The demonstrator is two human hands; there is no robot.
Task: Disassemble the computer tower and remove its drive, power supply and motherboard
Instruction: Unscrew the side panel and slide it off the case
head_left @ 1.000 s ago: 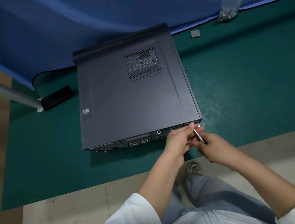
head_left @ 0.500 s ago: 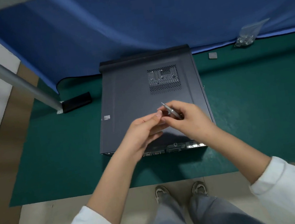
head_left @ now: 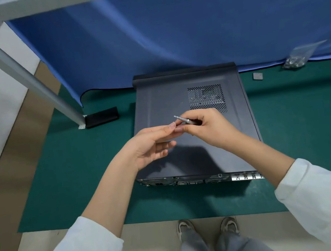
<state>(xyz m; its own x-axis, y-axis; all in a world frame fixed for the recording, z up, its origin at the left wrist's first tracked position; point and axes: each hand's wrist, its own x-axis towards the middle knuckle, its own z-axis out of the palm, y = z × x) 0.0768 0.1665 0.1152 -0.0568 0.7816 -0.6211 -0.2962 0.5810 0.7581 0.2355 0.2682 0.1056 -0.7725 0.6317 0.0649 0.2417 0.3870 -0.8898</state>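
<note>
The dark grey computer tower (head_left: 164, 104) lies on its side on the green mat (head_left: 78, 169). Its side panel with a vent grille (head_left: 206, 97) faces up, and its rear port panel (head_left: 190, 182) faces me. Both hands hover above the panel. My right hand (head_left: 213, 129) grips a small silver screwdriver (head_left: 183, 119) with the tip pointing up and left. The thumb and forefinger tips of my left hand (head_left: 150, 146) meet just under the shaft, against the right fingers. Whether they pinch something small is hidden.
A clear bag of screws (head_left: 296, 60) and a small grey square (head_left: 257, 76) lie at the back right by the blue cloth (head_left: 169, 31). A black block (head_left: 101, 117) sits at the foot of a slanted metal leg (head_left: 18, 70) on the left. My shoes (head_left: 206, 227) stand below the mat edge.
Both hands rose from the rear right corner of the tower to above the side panel, the right one carrying the screwdriver. The view tilted up and shifted.
</note>
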